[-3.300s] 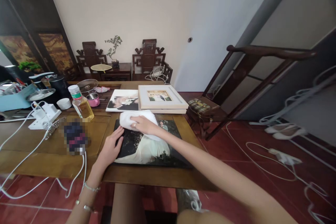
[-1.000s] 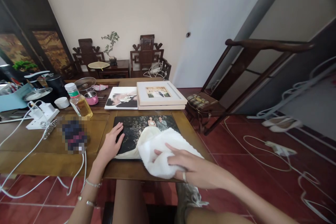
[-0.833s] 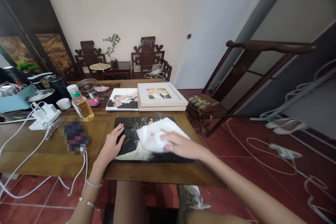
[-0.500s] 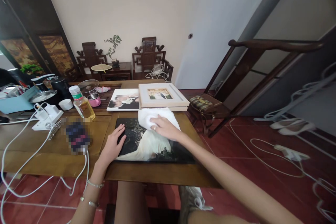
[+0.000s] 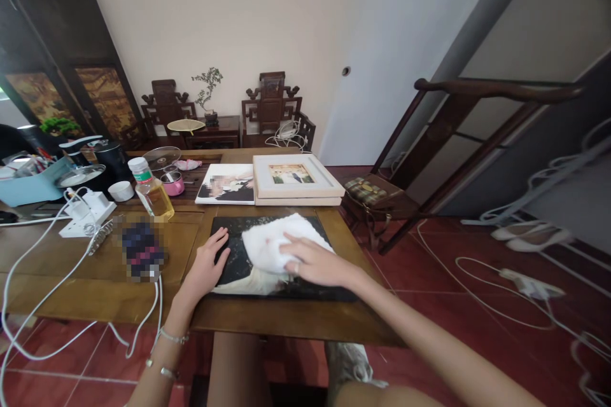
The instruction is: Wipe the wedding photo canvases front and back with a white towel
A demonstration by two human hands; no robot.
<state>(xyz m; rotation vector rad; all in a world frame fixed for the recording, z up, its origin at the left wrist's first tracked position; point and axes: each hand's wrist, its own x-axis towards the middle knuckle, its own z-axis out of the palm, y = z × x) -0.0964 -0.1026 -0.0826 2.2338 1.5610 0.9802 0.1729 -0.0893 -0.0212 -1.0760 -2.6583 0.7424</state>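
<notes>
A dark photo panel (image 5: pixel 238 267) with a pale gown in its picture lies flat near the front edge of the wooden table. My left hand (image 5: pixel 210 261) rests on its left edge, fingers stretched out and holding nothing. Across the panel's middle and right spreads a white cloth (image 5: pixel 267 241), which hides much of the picture. My right hand (image 5: pixel 310 259) grips this cloth and presses it on the panel, with a ring on one finger. Behind the panel are stacked framed pictures (image 5: pixel 298 191) and a white-edged photo print (image 5: pixel 226 184).
Left on the table (image 5: pixel 167 299) stand a bottle of yellow liquid (image 5: pixel 155 194), a pink cup (image 5: pixel 172 183), a power strip (image 5: pixel 88 216) with white cables and a blurred-out item (image 5: pixel 142 248). A wooden chair (image 5: pixel 405 197) with a plaid bag (image 5: pixel 366 191) is at the right.
My right hand has drawn the cloth toward me across the panel, from its far edge over the pale gown. My left hand has stayed on the left edge.
</notes>
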